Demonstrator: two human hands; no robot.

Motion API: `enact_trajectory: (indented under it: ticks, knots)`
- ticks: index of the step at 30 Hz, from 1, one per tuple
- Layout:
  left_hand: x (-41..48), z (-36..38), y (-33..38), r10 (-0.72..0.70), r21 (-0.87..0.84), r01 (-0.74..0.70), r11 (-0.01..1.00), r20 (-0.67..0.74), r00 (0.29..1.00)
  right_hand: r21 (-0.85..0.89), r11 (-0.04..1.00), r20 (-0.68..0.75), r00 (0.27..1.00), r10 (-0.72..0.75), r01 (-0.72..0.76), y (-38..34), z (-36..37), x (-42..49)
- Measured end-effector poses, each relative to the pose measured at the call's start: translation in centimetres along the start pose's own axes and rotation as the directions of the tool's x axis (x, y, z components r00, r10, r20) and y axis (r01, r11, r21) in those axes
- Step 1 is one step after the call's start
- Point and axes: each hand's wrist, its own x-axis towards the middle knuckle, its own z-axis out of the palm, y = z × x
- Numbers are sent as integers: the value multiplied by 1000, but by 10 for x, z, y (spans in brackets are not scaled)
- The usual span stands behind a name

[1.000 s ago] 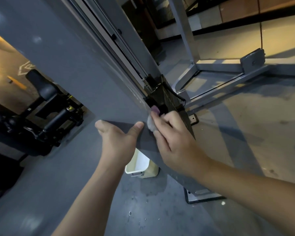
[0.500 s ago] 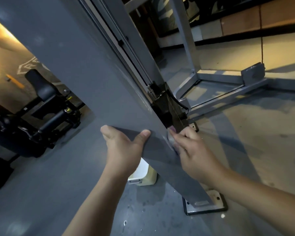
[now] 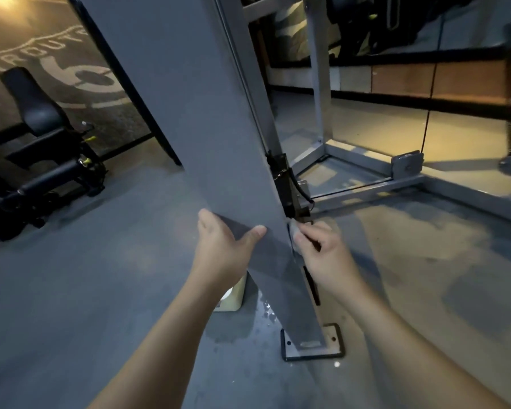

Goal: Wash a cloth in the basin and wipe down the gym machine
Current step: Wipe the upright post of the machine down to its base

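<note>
A tall grey upright of the gym machine (image 3: 207,119) slants down through the middle of the view to a bolted foot plate (image 3: 313,343). My left hand (image 3: 222,249) grips the upright's near face, thumb across its front and fingers round its left edge. My right hand (image 3: 322,255) pinches a small pale cloth (image 3: 293,231) against the upright's right edge, just below a black bracket with a cable (image 3: 286,184). Most of the cloth is hidden by my fingers. A cream basin (image 3: 233,296) stands on the floor behind the upright, partly hidden by my left forearm.
Water spots (image 3: 266,311) lie on the grey floor beside the foot plate. The machine's grey base frame (image 3: 366,187) and a pulley plate (image 3: 407,166) run to the right. A black padded bench machine (image 3: 39,160) stands at the left.
My right hand has slid the cloth down along the upright's right edge, and the view has tilted up and back. My left hand keeps its grip on the upright.
</note>
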Motion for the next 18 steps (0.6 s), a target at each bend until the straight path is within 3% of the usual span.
enact_trajectory:
  ticks: [2,6,10,13,18]
  knots:
    - [-1,0,3,-13,1,13,1000,7,1000,33,988,-4,989,149,-148,25,8,-19]
    - [0,1,7,-43,30,43,999,-6,999,85,902,154,900,407,-422,48,4,-33]
    - [-1,4,6,-38,33,39,999,-22,999,370,718,133,799,586,-589,23,12,-28]
    - [0,5,4,-33,60,34,998,-26,999,556,605,97,767,634,-570,-11,17,-9]
    - [-4,1,10,-16,76,18,997,-21,1000,848,395,166,885,435,-353,-69,-16,20]
